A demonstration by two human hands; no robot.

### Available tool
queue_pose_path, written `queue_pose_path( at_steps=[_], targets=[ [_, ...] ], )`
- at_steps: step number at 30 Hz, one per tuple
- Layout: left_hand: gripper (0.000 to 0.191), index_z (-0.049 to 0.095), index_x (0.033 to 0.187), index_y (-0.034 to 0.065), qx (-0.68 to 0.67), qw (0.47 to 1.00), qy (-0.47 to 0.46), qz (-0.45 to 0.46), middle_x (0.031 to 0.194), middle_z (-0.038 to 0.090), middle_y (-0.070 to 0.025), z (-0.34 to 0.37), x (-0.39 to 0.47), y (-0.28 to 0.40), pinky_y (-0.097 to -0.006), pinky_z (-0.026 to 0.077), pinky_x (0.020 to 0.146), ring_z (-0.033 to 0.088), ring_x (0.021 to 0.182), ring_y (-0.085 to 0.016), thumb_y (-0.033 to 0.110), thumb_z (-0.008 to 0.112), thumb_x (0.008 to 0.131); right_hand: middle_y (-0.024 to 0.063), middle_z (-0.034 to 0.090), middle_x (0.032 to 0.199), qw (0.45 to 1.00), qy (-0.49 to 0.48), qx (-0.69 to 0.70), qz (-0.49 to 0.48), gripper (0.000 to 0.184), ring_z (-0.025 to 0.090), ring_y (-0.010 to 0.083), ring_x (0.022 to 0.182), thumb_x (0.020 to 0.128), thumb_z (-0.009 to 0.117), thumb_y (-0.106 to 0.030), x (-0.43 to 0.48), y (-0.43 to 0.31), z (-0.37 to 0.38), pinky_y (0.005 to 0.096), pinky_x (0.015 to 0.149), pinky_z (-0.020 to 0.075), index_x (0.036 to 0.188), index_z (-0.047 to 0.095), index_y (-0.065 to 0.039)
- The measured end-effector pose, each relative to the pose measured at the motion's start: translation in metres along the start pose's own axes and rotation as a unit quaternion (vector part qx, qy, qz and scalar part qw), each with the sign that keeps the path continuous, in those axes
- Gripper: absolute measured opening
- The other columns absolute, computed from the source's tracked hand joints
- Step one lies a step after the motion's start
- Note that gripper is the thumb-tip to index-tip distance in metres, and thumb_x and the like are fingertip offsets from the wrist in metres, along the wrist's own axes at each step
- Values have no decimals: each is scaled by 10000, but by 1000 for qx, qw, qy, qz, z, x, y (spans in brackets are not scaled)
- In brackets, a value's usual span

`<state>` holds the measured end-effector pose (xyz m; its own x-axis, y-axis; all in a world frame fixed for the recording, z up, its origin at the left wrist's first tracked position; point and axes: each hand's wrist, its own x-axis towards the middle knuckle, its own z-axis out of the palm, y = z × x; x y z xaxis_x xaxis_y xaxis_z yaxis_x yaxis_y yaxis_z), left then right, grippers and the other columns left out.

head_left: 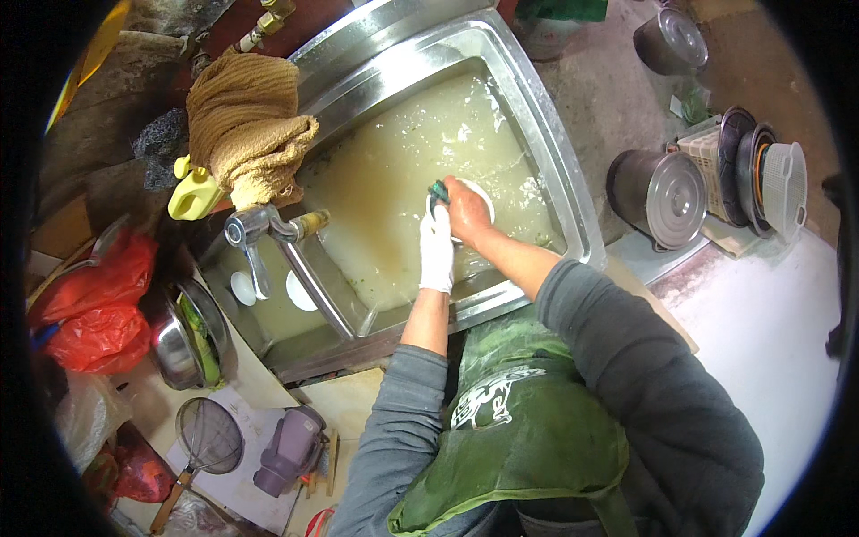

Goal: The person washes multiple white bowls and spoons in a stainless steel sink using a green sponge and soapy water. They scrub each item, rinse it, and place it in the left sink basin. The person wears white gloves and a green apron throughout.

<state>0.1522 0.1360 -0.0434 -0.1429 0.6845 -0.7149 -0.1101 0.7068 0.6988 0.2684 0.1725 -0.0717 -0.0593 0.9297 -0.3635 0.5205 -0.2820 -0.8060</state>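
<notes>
Over the large basin of a stainless steel sink [547, 151], which holds cloudy water, my two hands meet at a white bowl [484, 196]. My left hand [436, 252], in a white glove, grips the bowl's near left rim. My bare, wet right hand [468, 209] lies across the bowl, against a dark green scrubber [439, 192] at its left edge. How much of the scrubber my right fingers hold is partly hidden. White dishes [301, 291] sit in the smaller basin at the left, beyond the divider.
A metal faucet [258, 231] with a brown towel [248, 124] above it stands at the left. Left below lie a mesh strainer [209, 436], a purple jug [290, 450] and metal bowls [178, 342]. Lidded pots [661, 198] and stacked baskets [785, 188] stand at the right.
</notes>
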Motion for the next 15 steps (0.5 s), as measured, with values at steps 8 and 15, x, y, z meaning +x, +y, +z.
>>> queue_pose_path(
  at_steps=[8,15],
  targets=[
    [572,620,1079,118,16,993,-17,-118,930,658,-18,-10,14,1,-293,517,535,628,732,-116,641,401,1009,199,708,1078,976,-196,83,42,333,671,380,999,845,690,-249,12,13,16,427,898,517,1141,693,-96],
    [761,484,1397,195,-143,967,-80,-194,1333,594,-92,-31,29,-2,-471,579,821,628,1114,-268,783,332,938,219,709,1056,930,-332,-124,-100,484,680,375,996,828,673,-463,1,-13,-3,446,880,520,1138,697,-91]
  ],
)
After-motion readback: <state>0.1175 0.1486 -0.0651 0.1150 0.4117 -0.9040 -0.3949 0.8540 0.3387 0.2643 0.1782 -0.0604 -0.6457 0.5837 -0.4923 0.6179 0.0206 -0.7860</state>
